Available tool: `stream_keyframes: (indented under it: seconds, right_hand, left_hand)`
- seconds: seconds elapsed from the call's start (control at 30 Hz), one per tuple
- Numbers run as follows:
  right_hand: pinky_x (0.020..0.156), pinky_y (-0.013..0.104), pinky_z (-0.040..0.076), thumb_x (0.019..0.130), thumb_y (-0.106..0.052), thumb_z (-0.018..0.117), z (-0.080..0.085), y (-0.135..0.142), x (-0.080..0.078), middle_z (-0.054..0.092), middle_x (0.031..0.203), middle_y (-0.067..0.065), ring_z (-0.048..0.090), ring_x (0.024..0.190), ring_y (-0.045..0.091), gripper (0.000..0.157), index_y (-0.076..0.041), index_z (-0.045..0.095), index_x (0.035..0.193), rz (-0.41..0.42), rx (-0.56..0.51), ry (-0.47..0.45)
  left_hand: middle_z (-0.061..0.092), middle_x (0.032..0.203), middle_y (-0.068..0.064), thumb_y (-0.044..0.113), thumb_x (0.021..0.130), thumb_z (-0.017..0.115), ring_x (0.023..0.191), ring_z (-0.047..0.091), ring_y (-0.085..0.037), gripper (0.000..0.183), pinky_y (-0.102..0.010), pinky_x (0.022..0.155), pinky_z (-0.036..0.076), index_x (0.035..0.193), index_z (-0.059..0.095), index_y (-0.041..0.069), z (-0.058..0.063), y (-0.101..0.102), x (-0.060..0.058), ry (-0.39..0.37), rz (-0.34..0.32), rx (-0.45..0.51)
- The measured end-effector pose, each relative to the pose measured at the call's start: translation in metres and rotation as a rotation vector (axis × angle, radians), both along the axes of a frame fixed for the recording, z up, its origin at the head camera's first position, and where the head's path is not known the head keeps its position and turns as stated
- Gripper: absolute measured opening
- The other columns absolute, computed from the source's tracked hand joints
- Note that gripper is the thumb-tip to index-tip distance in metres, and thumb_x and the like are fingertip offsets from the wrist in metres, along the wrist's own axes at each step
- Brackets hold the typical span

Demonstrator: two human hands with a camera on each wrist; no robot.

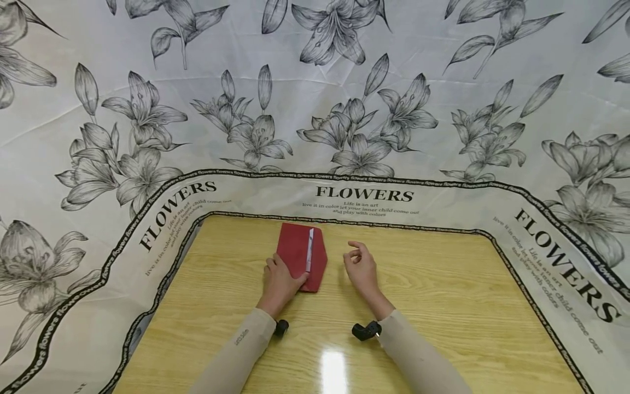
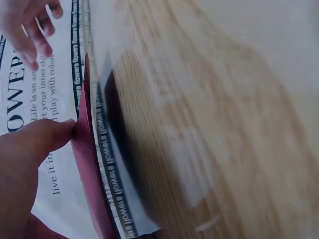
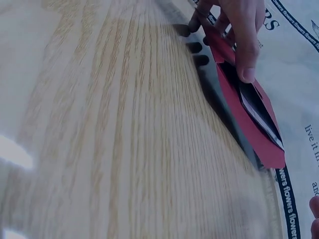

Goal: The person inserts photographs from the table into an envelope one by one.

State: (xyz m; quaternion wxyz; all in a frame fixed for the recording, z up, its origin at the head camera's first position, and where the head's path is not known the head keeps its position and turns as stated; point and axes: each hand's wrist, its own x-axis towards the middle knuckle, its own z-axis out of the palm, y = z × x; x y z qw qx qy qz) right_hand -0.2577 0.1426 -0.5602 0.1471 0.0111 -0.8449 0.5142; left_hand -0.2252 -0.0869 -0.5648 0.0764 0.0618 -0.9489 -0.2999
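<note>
A red envelope [image 1: 295, 246] is in my left hand [image 1: 280, 282], gripped with the thumb over one face and the fingers round its left side. Its flap stands unfolded to the right, and a strip of white folded paper [image 1: 309, 249] shows in the opening. The right wrist view shows the envelope [image 3: 249, 127] gaping, with the paper [image 3: 261, 119] inside and its shadow on the table. To the right of the envelope hovers my right hand [image 1: 361, 268], fingers loosely bent and holding nothing; the left wrist view also catches this hand [image 2: 32, 25].
Beneath both hands is a wood-grain table [image 1: 443, 295] with a glossy light reflection near its front. A white cloth [image 1: 359, 197] printed with flowers and lettering borders it at the back and sides. Black wrist devices [image 1: 365, 330] sit at both cuffs.
</note>
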Motion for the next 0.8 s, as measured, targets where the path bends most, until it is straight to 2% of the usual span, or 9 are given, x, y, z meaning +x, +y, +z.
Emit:
stream_keyframes:
  seconds: [0.23, 0.4, 0.63, 0.8]
  right_hand:
    - [0.072, 0.034, 0.047, 0.103, -0.008, 0.071, 0.000, 0.015, 0.004, 0.072, 0.105, 0.015, 0.060, 0.085, 0.026, 0.038, -0.007, 0.065, 0.140, -0.005, 0.004, 0.012]
    - [0.074, 0.035, 0.047, 0.104, -0.010, 0.070, 0.002, 0.025, 0.008, 0.071, 0.108, 0.016, 0.059, 0.089, 0.028, 0.038, -0.010, 0.063, 0.141, -0.010, -0.009, -0.019]
    - [0.075, 0.034, 0.047, 0.106, -0.012, 0.068, 0.002, 0.039, 0.010, 0.071, 0.112, 0.017, 0.059, 0.092, 0.029, 0.039, -0.010, 0.061, 0.144, -0.017, 0.010, -0.033]
    - [0.075, 0.032, 0.046, 0.106, -0.013, 0.068, 0.004, 0.051, 0.013, 0.071, 0.112, 0.017, 0.058, 0.092, 0.028, 0.039, -0.009, 0.060, 0.145, -0.025, 0.031, -0.028]
  left_hand:
    - [0.051, 0.130, -0.037, 0.054, 0.085, 0.087, 0.117, 0.058, -0.050, 0.113, -0.054, 0.101, 0.053, 0.149, 0.036, -0.023, 0.001, -0.003, -0.005, -0.003, 0.018, -0.090]
    - [0.051, 0.133, -0.039, 0.055, 0.087, 0.085, 0.123, 0.057, -0.051, 0.112, -0.054, 0.104, 0.052, 0.151, 0.035, -0.023, -0.002, -0.004, -0.007, -0.017, 0.020, -0.137]
    - [0.052, 0.145, -0.034, 0.066, 0.089, 0.078, 0.132, 0.052, -0.046, 0.113, -0.056, 0.105, 0.051, 0.155, 0.037, -0.015, 0.003, -0.004, -0.005, -0.122, 0.051, -0.234]
    - [0.051, 0.149, -0.033, 0.072, 0.091, 0.072, 0.135, 0.051, -0.045, 0.114, -0.055, 0.109, 0.048, 0.159, 0.036, -0.013, 0.007, -0.003, -0.002, -0.151, 0.045, -0.286]
